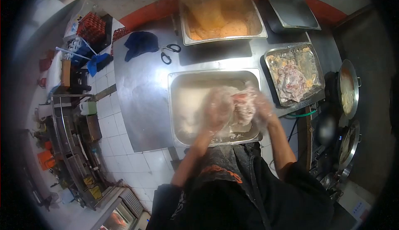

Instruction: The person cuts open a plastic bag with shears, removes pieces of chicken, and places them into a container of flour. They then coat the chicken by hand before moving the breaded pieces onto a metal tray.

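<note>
A deep steel pan (171, 105) with white flour (187, 97) in it stands at the table's front edge. Over its right half, a floured piece of raw meat (245, 107) is between my two hands. My right hand (264, 106) is closed on the meat's right side, blurred by motion. On the meat's left is my left hand (219, 108), smeared by motion and coated in flour, so its fingers cannot be made out. More floured meat (291, 82) lies on a shallow metal tray (319, 89) to the right of the pan.
On the steel table (141, 105) are a dark blue cloth (141, 45), black-handled scissors (168, 52), a pan of orange mixture (245, 28) and a covered steel pan (293, 12). Large woks (348, 89) stand at the right. Metal shelving (68, 130) is at the left.
</note>
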Motion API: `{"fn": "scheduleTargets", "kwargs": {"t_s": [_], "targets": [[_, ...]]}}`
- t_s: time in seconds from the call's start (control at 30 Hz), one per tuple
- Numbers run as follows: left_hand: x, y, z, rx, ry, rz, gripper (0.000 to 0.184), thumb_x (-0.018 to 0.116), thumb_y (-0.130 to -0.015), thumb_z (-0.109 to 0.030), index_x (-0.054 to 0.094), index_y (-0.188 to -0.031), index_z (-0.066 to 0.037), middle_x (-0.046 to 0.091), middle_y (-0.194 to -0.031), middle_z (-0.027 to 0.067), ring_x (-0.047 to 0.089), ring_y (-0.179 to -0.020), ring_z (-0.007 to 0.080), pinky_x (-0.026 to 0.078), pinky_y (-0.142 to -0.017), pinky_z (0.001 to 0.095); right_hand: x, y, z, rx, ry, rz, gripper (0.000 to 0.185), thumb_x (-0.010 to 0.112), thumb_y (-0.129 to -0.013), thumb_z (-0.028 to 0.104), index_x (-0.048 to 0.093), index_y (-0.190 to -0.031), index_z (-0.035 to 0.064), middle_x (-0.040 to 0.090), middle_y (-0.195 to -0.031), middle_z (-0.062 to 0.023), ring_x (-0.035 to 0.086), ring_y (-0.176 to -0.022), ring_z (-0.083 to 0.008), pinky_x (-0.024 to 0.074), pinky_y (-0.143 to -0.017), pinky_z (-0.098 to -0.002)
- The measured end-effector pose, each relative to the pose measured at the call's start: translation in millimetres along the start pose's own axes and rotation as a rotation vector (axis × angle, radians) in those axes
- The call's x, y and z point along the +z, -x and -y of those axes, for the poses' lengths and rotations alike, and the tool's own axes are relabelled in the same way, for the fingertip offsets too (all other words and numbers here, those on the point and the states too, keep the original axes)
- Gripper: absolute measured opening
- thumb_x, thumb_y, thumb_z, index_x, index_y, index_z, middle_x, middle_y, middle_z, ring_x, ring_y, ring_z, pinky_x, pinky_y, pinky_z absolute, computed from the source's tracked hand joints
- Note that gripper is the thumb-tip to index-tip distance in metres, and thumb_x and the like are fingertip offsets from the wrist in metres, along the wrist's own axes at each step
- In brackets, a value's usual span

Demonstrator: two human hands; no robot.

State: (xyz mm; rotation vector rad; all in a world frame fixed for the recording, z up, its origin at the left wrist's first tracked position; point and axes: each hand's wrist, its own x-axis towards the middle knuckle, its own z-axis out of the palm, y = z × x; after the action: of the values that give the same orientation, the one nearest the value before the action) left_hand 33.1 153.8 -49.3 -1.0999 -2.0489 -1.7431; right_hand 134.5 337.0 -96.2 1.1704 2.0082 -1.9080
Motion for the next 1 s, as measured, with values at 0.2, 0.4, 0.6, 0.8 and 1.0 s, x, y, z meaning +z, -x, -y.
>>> {"fn": "scheduleTargets", "kwargs": {"t_s": [0.2, 0.4, 0.6, 0.8, 1.0], "targets": [[-68, 22, 27, -0.740, 0.369, 0.109, 0.032, 0.060, -0.090, -0.014, 0.056, -0.119, -0.001, 0.064, -0.106, 0.0160, 0.062, -0.105, 0.0270, 0.049, -0.090, 0.0394, -136, 21, 41, -0.331, -0.457, -0.565, 0.046, 0.052, -0.097, 0.043, 0.059, -0.120, 0.0042, 0.065, -0.109, -0.0080, 0.062, -0.102, -0.0176, 0.0520, -0.086, -0.0336], [-94, 58, 55, -0.197, -0.793, 0.736, 0.034, 0.060, -0.084, -0.018, 0.061, -0.114, -0.002, 0.062, -0.110, 0.0207, 0.059, -0.105, 0.0340, 0.046, -0.090, 0.0415, -254, -54, -68, 0.056, 0.293, -0.759, 0.041, 0.057, -0.092, 0.035, 0.061, -0.118, 0.0039, 0.064, -0.106, -0.0065, 0.061, -0.095, -0.0185, 0.0483, -0.080, -0.0363], [-87, 78, 74, -0.280, -0.859, 0.703, 0.042, 0.062, -0.081, -0.021, 0.059, -0.118, -0.001, 0.061, -0.111, 0.0241, 0.059, -0.103, 0.0359, 0.046, -0.087, 0.0428, -203, -33, -31, -0.157, 0.508, -1.175, 0.043, 0.064, -0.084, 0.027, 0.060, -0.119, 0.0015, 0.066, -0.108, -0.0162, 0.062, -0.100, -0.0236, 0.0471, -0.087, -0.0352], [-85, -17, -7, -0.733, -0.626, 1.120, 0.038, 0.048, -0.099, -0.025, 0.053, -0.130, -0.005, 0.062, -0.117, 0.0143, 0.061, -0.103, 0.0251, 0.049, -0.090, 0.0402, -74, 34, 74, -0.433, 0.151, -0.807, 0.032, 0.062, -0.091, 0.024, 0.062, -0.116, 0.0047, 0.064, -0.115, -0.0129, 0.061, -0.103, -0.0238, 0.0475, -0.091, -0.0368], [-72, 21, 28, -0.783, 0.392, 0.611, 0.073, 0.059, -0.088, -0.056, 0.050, -0.134, 0.000, 0.059, -0.123, 0.0211, 0.059, -0.113, 0.0288, 0.049, -0.091, 0.0414, 40, 41, 79, -0.503, 0.348, 0.037, 0.053, 0.064, -0.089, 0.042, 0.058, -0.122, 0.0014, 0.061, -0.120, -0.0187, 0.060, -0.110, -0.0299, 0.0504, -0.092, -0.0412]]}}
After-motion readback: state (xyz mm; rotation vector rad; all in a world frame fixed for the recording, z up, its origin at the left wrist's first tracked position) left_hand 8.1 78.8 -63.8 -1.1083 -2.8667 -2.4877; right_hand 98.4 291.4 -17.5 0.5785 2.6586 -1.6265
